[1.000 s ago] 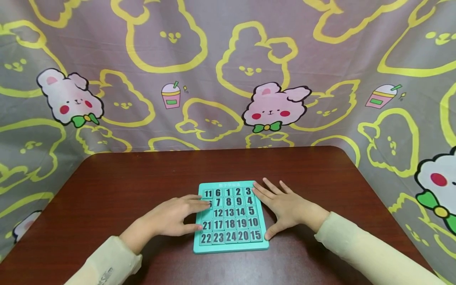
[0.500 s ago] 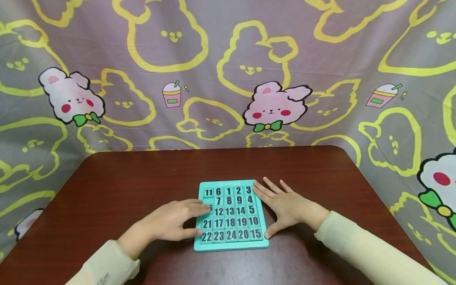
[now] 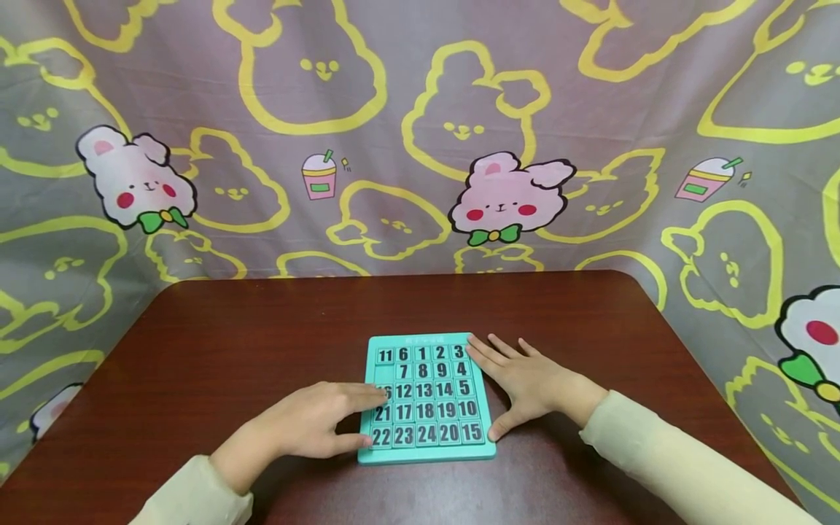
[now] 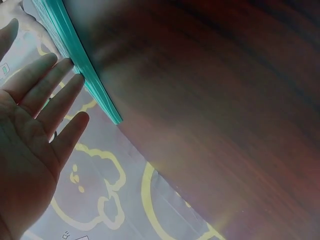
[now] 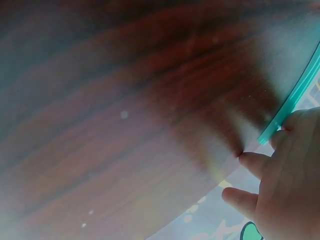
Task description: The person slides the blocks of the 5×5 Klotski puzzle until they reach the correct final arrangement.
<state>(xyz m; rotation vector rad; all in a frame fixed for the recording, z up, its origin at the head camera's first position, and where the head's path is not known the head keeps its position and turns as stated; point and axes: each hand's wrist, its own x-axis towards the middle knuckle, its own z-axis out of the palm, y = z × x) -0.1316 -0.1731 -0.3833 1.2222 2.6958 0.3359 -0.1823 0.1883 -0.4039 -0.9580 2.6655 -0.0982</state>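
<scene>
A turquoise number slide puzzle (image 3: 426,457) lies flat on the table. My left hand (image 3: 308,419) reaches over its left edge with fairly straight fingers. Their tips rest on the 16 tile (image 3: 388,391), partly covering it, and the thumb is by the 22 tile (image 3: 380,437). The vacant slot (image 3: 384,373) is under the 11 tile (image 3: 385,356). Along the right edge my right hand (image 3: 528,386) lies spread, a fingertip at the top corner and the thumb near the bottom one. In the left wrist view the left palm (image 4: 25,150) shows beside the puzzle's side.
The puzzle sits near the front of a dark reddish-brown table (image 3: 282,321). A grey curtain (image 3: 387,153) with yellow outlines and bunny prints hangs behind the table and at both sides.
The 16 tile has slid down the left column, from under the 11 tile to just above the 21 tile. My left hand moved toward me with it; the right hand stayed put.
</scene>
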